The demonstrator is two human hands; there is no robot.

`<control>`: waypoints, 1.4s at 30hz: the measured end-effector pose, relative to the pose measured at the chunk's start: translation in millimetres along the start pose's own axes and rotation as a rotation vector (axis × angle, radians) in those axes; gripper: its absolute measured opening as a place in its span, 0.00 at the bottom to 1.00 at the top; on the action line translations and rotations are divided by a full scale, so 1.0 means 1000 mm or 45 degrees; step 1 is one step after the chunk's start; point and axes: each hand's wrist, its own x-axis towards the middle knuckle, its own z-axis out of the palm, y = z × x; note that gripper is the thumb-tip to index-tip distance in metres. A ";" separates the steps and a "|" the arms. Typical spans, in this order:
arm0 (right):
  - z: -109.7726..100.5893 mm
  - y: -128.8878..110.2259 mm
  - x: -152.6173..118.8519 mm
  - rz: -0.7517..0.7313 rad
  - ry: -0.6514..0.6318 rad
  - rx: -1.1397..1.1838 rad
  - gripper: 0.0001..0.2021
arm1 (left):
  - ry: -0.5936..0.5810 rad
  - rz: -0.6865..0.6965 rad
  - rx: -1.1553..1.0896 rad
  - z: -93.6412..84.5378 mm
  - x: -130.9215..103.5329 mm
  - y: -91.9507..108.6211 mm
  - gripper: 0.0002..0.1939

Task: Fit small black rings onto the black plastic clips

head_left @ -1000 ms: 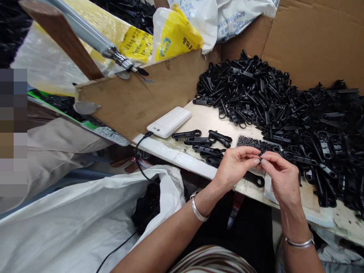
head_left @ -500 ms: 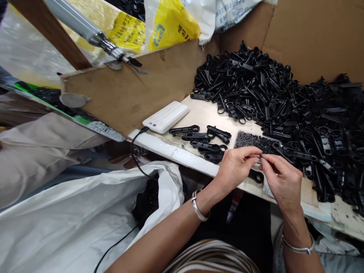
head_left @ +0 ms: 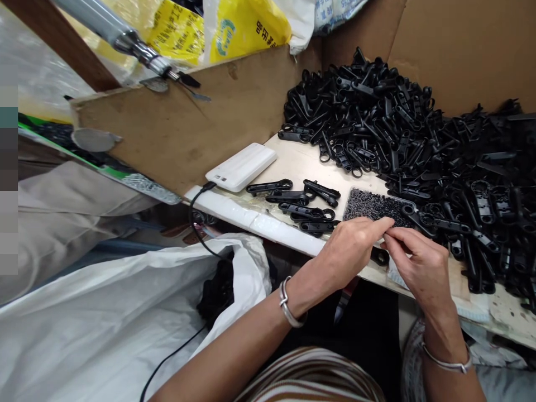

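Note:
Over the bench's front edge, my left hand (head_left: 354,243) and my right hand (head_left: 421,259) meet at the fingertips. Both are closed in a pinch, and whatever lies between the fingers is hidden or too small to name. Just behind them sits a shallow clear tray (head_left: 368,205) filled with tiny dark parts. A black plastic piece with a ring-shaped end (head_left: 419,220) rests at the tray's right side. Left of my hands lie several similar black pieces (head_left: 307,211). Under my fingers, another black ring end (head_left: 381,257) shows partly.
A large heap of black plastic pieces (head_left: 364,111) fills the back and right of the bench. At the left stands a white power bank (head_left: 243,166) with a black cable. An electric screwdriver (head_left: 138,47) hangs upper left. A white sack (head_left: 104,312) stands below. Someone's trouser leg (head_left: 84,218) shows left.
My left hand has turned, its back now facing up more and covering the fingertips. The tiny dark piece seen between the fingertips before is now hidden. The view has shifted slightly.

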 end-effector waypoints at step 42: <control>0.001 0.033 -0.055 -0.061 -0.248 -0.280 0.06 | -0.365 0.037 0.322 0.016 -0.016 -0.016 0.10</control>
